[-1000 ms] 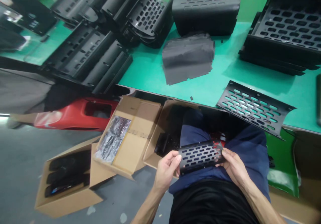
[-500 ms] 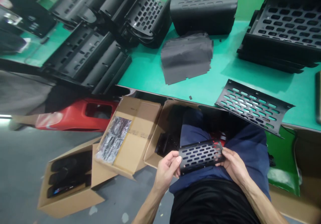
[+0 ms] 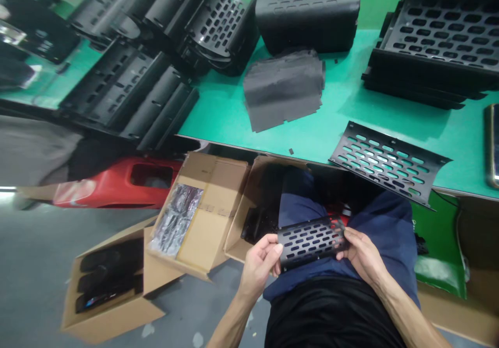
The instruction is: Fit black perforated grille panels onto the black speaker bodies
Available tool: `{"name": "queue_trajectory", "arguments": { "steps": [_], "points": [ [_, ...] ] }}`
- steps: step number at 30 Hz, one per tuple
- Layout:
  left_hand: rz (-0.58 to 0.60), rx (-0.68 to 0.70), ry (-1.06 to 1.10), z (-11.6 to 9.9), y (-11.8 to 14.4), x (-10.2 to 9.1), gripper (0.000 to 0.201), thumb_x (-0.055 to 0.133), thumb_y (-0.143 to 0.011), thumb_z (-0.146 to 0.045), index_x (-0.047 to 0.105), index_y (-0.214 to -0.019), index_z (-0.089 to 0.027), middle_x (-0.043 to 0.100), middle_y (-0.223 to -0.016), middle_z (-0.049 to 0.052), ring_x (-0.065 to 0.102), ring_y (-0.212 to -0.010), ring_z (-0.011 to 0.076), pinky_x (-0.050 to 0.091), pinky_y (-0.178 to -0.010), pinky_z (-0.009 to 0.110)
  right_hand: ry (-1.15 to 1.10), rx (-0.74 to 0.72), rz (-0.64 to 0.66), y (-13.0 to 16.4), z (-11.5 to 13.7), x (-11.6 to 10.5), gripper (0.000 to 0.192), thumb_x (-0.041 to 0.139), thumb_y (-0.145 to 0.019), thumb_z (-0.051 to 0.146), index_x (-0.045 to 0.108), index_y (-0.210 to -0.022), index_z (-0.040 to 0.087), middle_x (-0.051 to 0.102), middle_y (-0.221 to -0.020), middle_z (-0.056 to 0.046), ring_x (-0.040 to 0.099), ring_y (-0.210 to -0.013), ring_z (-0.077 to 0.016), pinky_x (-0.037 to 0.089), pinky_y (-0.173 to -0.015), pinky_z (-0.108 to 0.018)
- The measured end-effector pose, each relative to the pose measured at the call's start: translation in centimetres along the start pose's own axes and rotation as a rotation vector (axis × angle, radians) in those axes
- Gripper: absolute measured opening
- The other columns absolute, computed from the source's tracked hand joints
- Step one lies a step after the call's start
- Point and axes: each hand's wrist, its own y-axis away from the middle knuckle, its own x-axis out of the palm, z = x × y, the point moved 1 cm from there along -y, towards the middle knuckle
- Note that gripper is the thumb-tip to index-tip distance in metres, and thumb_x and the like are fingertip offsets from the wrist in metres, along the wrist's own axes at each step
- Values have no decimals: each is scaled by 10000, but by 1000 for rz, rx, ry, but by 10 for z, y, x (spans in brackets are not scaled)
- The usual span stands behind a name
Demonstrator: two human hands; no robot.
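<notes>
Above my lap, a curved black panel with rows of slots (image 3: 312, 243) is held level between both hands. My left hand (image 3: 262, 258) pinches its left end, thumb on top. At the opposite end my right hand (image 3: 360, 252) grips the edge, its thumb on the upper face and some fingers hidden underneath. A similar slotted panel (image 3: 385, 160) lies on the green table (image 3: 218, 114) with its near edge overhanging the front. Behind it, toward the middle, lies a stack of thin dark grey sheets (image 3: 284, 90).
Stacked slotted panels stand at the back right (image 3: 421, 72), back middle (image 3: 307, 15) and left (image 3: 128, 88). A phone-like object (image 3: 491, 145) rests at the right edge. Open cardboard boxes (image 3: 113, 322) and a red stool (image 3: 117, 187) sit below the table on the left.
Both hands keep the same hold on the slotted panel, which has barely moved. The view has shifted slightly, bringing more of the phone-like object into sight at the right.
</notes>
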Motion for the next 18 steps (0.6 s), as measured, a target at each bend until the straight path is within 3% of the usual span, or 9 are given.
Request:
{"name": "queue_trajectory", "arguments": {
  "steps": [7,13,18],
  "points": [
    [-5,14,-14,0,1,1,491,753,-813,-616,619,-964,-168,548,-495,-65,471,-405,96,357,-413,204,-1,5,6,1,1,0,411,927,-748,466,806,-930,118,732,-762,-97,644,-659,-177,565,-520,-253],
    [6,45,-50,-1,2,1,458,742,-830,-596,621,-942,-169,534,-505,-69,461,-419,87,374,-436,195,-8,-41,-37,1,0,-1,526,947,-716,476,753,-1139,230,731,-795,-40,673,-716,-200,573,-525,-267],
    [-15,42,-96,-8,4,3,438,738,-821,-579,629,-944,-173,530,-522,-67,472,-439,98,389,-448,204,3,-64,-35,2,1,0,514,953,-706,488,762,-1105,227,747,-850,-55,675,-730,-201,589,-570,-289]
  ]
}}
